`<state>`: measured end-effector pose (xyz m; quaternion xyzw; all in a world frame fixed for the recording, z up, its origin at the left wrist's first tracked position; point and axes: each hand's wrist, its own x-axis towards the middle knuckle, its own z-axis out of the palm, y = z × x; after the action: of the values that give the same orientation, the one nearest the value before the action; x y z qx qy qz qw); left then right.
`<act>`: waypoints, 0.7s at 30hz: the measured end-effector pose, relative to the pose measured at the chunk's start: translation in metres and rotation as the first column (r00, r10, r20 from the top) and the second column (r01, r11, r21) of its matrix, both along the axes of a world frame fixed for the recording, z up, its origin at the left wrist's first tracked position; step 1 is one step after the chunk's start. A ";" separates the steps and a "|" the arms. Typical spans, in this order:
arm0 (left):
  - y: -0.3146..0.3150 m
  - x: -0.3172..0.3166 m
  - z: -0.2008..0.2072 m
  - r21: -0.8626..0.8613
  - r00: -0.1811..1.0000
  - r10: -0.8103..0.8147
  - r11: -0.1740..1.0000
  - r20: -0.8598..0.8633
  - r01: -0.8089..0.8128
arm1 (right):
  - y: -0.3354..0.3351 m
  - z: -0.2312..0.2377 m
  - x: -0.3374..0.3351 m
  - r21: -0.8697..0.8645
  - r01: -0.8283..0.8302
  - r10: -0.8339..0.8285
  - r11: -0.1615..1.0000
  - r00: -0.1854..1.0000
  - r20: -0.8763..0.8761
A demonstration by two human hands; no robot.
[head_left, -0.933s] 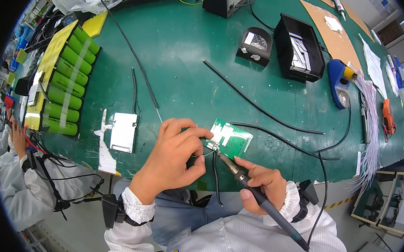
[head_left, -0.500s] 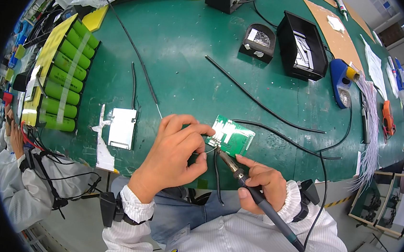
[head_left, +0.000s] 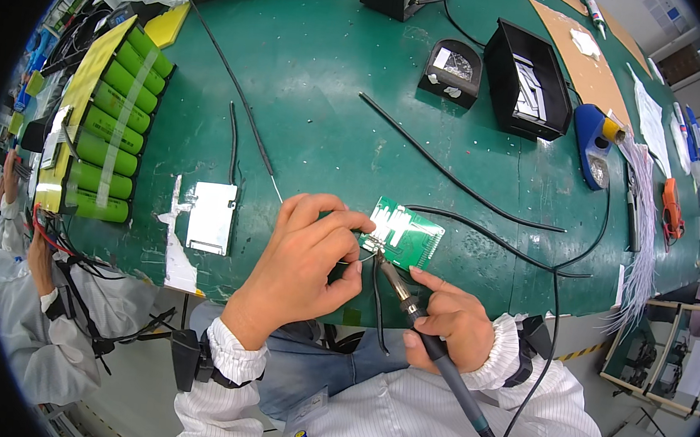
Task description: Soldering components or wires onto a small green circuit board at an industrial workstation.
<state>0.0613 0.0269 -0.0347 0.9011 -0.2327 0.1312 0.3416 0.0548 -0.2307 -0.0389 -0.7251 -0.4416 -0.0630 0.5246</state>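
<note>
My right hand (head_left: 455, 326) is closed around the grey handle of a soldering iron (head_left: 454, 376). Its metal tip touches the lower left edge of a green circuit board (head_left: 421, 240) with white strips on it. The right index finger reaches toward the board's lower edge. My left hand (head_left: 296, 268) pinches a thin solder wire (head_left: 277, 188), fed from a long dark sleeve, and its far end meets the board by the iron's tip. Left fingertips rest at the board's left edge. Black cables (head_left: 482, 230) run from the board rightward and down over the table edge.
At left stands a pack of green battery cells (head_left: 116, 127), near a white-topped module (head_left: 212, 219). Toward the back right are a black bin (head_left: 533, 122), a small black holder (head_left: 451, 86) and a blue iron stand (head_left: 589, 127). Another person's hand (head_left: 40, 262) shows at far left.
The rear end of the soldering iron has swung down and left, so the iron stands a bit steeper. Its tip stays at the board. At far left, the other person's hands have shifted.
</note>
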 end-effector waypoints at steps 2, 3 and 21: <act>0.000 0.000 0.000 0.003 1.000 0.001 1.000 -0.002 -0.001 | 0.001 0.001 0.000 -0.002 0.006 -0.006 1.000 1.000 0.007; 0.000 0.000 0.000 0.006 1.000 0.001 1.000 -0.004 -0.001 | 0.001 0.002 0.000 -0.022 0.002 -0.002 1.000 1.000 0.007; 0.000 0.000 0.000 0.003 1.000 0.003 1.000 0.002 -0.003 | 0.000 0.007 0.002 -0.092 -0.039 0.040 0.995 0.999 0.009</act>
<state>0.0614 0.0266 -0.0350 0.9018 -0.2319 0.1324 0.3397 0.0566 -0.2304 -0.0323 -0.7394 -0.4609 -0.0362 0.4894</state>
